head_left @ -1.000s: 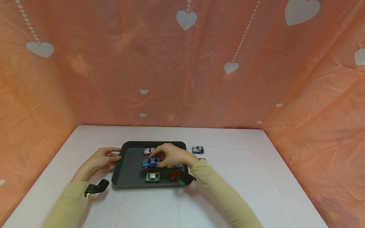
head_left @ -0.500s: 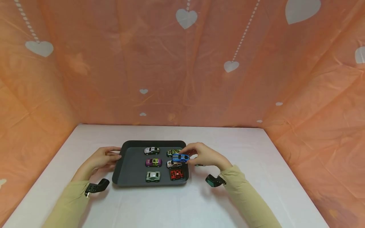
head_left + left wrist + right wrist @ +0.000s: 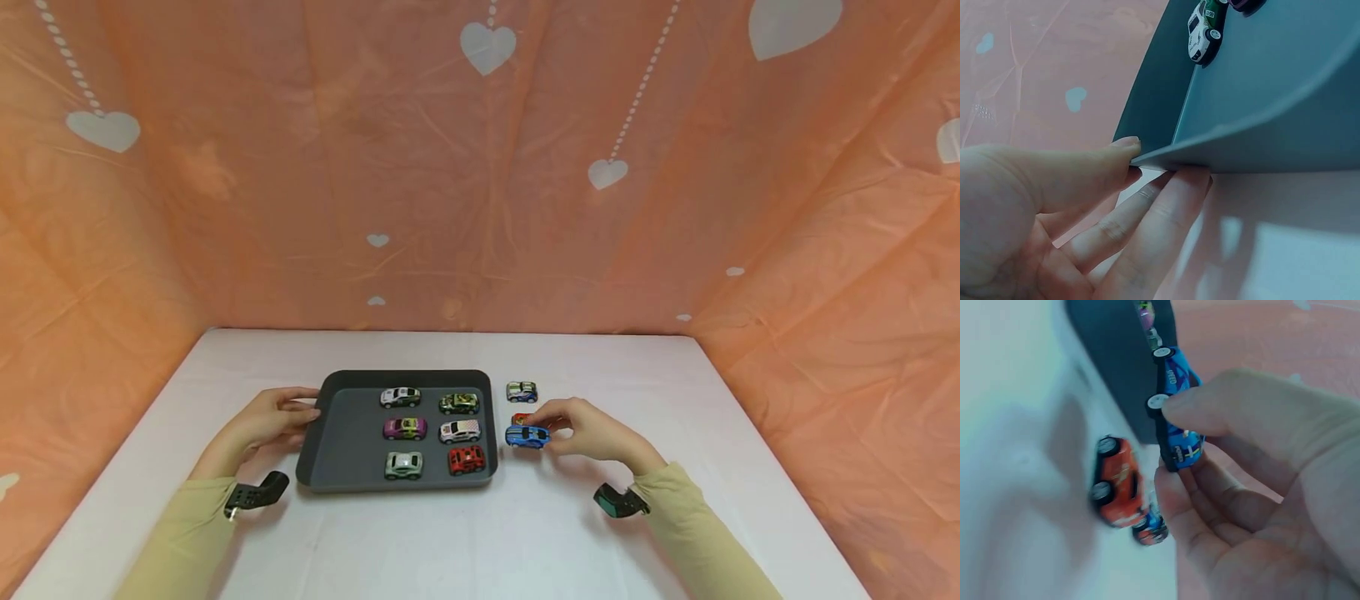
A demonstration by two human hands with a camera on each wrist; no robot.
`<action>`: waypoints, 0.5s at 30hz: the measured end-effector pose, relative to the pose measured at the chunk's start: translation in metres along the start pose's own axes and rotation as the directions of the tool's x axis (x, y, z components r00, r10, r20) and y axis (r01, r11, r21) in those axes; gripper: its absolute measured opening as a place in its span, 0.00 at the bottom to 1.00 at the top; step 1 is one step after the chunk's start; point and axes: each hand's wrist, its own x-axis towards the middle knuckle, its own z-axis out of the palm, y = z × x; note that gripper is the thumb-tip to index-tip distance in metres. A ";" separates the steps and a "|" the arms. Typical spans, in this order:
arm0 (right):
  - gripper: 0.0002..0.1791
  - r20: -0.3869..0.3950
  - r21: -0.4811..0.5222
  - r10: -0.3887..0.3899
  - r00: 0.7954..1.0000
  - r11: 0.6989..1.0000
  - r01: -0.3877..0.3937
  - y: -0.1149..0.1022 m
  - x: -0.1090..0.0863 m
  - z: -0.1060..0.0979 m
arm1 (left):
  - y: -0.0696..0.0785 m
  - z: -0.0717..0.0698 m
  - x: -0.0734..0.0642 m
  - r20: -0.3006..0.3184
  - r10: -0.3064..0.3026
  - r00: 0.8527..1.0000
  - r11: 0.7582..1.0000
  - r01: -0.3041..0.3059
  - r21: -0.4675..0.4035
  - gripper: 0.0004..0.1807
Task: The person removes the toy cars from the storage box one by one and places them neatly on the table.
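Tray (image 3: 345,442): on the bench (image 3: 637,375); six cars (image 3: 405,428) stand in it, in two columns.
Left hand (image 3: 266,419): at the tray's left rim, pinching it between thumb and fingers.
Right hand (image 3: 592,433): right of the tray, pinching the blue car (image 3: 528,437).
Blue car position: just outside the tray's right rim, apart from it, seemingly lifted; long axis roughly square to that rim. It lies between tray and right hand, the nearer hand.
Orange-red car (image 3: 1119,481): on the bench, right of the tray, partly hidden from me.
Striped car (image 3: 522,392): beside the tray's far right corner.
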 end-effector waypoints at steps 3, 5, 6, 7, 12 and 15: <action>0.21 -0.001 -0.012 0.007 1.000 1.000 -0.007 0.006 -0.005 0.002 | 0.000 0.000 0.001 0.002 -0.001 1.000 1.000 0.001 -0.006 0.30; 0.21 -0.003 -0.008 0.016 1.000 1.000 -0.016 0.009 -0.008 0.003 | -0.001 -0.001 0.001 0.001 0.001 1.000 1.000 -0.001 -0.008 0.30; 0.21 -0.004 -0.007 0.013 1.000 1.000 -0.013 0.011 -0.009 0.004 | -0.001 -0.001 0.000 0.000 0.002 1.000 1.000 -0.002 -0.008 0.30; 0.21 -0.007 -0.004 0.011 1.000 1.000 -0.011 0.013 -0.011 0.004 | -0.001 -0.001 0.000 0.001 0.001 1.000 1.000 -0.001 -0.009 0.30; 0.21 -0.014 0.012 0.009 1.000 1.000 -0.009 0.021 -0.016 0.007 | -0.002 0.000 0.000 0.001 0.007 1.000 1.000 -0.007 0.003 0.30; 0.21 -0.019 0.015 0.014 1.000 1.000 -0.014 0.026 -0.019 0.010 | -0.002 0.000 0.000 -0.003 0.011 1.000 1.000 -0.011 0.010 0.30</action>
